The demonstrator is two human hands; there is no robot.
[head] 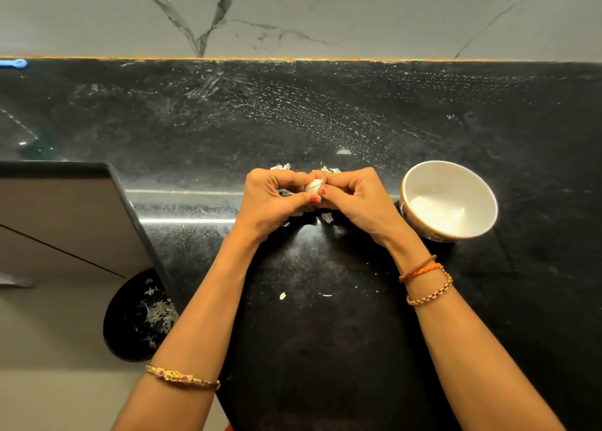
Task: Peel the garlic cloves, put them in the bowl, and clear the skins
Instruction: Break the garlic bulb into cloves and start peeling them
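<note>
One garlic clove (313, 186) pinched by both hands; one bowl (449, 199).

A home kitchen: a polished black stone surface (325, 111) runs against a grey-veined marble backsplash (293, 13) at the far side, with a bin (130, 316) of garlic skins on the floor, near left.

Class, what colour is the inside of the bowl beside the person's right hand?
White inside the bowl, with a gold-toned rim; the head view shows it best.
</note>
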